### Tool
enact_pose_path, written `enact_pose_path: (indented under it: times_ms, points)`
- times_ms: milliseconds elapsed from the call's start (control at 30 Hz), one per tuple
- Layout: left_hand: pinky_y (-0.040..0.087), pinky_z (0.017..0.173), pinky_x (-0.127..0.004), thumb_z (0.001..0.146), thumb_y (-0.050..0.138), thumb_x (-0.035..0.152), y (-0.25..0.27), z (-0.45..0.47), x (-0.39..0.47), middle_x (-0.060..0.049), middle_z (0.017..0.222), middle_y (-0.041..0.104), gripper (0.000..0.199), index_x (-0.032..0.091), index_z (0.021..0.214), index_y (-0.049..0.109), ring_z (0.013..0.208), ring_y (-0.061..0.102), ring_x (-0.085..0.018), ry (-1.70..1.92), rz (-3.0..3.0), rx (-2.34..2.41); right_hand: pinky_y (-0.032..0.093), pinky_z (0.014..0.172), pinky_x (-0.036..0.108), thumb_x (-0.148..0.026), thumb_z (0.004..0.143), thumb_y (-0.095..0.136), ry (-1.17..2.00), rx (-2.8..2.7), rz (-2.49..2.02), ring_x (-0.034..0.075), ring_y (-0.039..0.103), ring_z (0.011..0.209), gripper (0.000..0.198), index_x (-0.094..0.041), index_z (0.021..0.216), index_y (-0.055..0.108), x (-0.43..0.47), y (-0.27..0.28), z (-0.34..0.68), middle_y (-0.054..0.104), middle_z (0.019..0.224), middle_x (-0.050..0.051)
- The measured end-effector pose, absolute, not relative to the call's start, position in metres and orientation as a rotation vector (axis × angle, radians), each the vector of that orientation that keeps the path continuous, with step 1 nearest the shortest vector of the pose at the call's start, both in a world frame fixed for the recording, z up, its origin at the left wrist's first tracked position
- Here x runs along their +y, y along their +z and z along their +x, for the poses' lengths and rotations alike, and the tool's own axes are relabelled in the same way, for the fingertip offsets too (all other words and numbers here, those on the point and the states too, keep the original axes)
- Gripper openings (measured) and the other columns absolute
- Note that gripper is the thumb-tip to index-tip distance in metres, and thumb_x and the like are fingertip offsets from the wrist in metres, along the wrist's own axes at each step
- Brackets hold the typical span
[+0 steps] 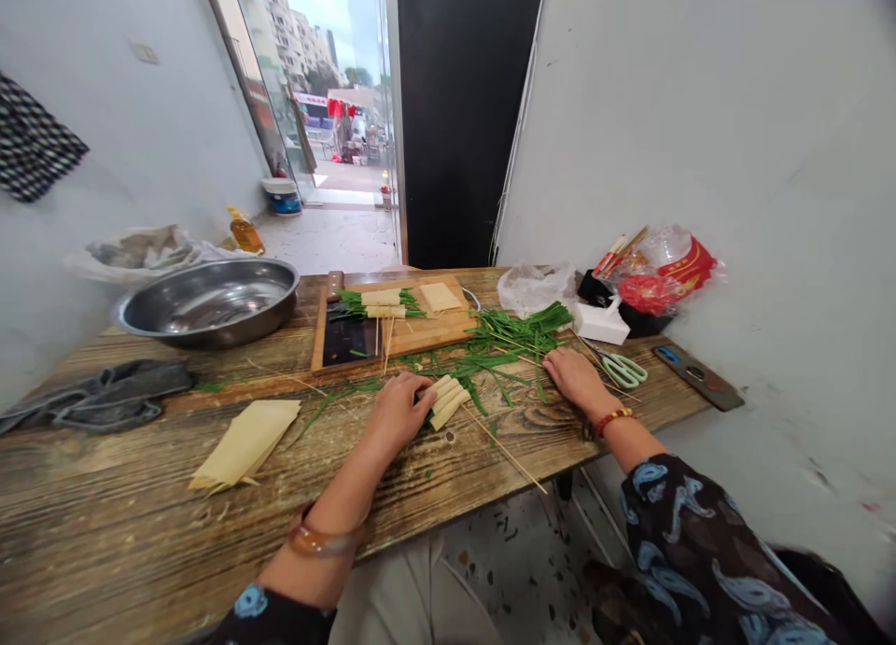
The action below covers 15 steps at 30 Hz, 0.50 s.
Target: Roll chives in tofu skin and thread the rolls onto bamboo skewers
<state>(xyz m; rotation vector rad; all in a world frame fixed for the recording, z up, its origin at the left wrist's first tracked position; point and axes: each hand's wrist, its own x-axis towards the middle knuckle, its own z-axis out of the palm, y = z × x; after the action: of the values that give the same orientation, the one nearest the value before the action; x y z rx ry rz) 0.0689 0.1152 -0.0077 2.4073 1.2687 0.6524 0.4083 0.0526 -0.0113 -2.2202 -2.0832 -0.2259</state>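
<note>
My left hand [399, 407] is closed on the side of a row of several pale tofu-skin rolls [449, 400], with green chives poking out at their ends. A thin bamboo skewer [511, 454] runs from the rolls toward the table's front edge. My right hand [575, 376] rests low on the table, fingers curled down by the loose chives [522, 329] and some skewers; what its fingertips hold, if anything, is hidden. Finished-looking skewered rolls [385, 306] lie on a cutting board [420, 332], beside square tofu-skin sheets [441, 297]. More sheets [245, 440] lie left of my left hand.
A steel basin [210, 301] and a dark grey cloth [105, 395] are on the left. Green-handled scissors [623, 370], a phone [696, 376], a white tissue pack [602, 322] and a plastic bag [536, 287] are on the right. A knife handle [336, 284] shows at the board's back corner.
</note>
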Motion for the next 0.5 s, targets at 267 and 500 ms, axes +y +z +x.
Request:
enact_pose_path:
  times_ms: [267,500]
  points:
    - [0.042,0.081,-0.032,0.084,0.052,0.029,-0.01,0.068,0.116,-0.009,0.091,0.066,0.023,0.017,0.094,0.069,0.088,0.058,-0.021,0.687,2.393,1.257,0.037,0.073,0.027,-0.025,0.09,0.051,-0.175,-2.019,-2.308,0.018,0.059,0.085,0.016,-0.017,0.086,0.064,0.05,-0.013,0.415,0.066,0.087,0.008]
    - [0.043,0.082,-0.033,0.086,0.048,0.025,-0.01,0.068,0.114,-0.009,0.091,0.067,0.023,0.017,0.093,0.069,0.088,0.058,-0.021,0.7,2.386,1.256,0.039,0.076,0.031,-0.023,0.092,0.045,-0.239,-1.983,-2.275,0.022,0.06,0.088,0.02,-0.016,0.097,0.063,0.049,-0.002,0.412,0.066,0.093,0.012]
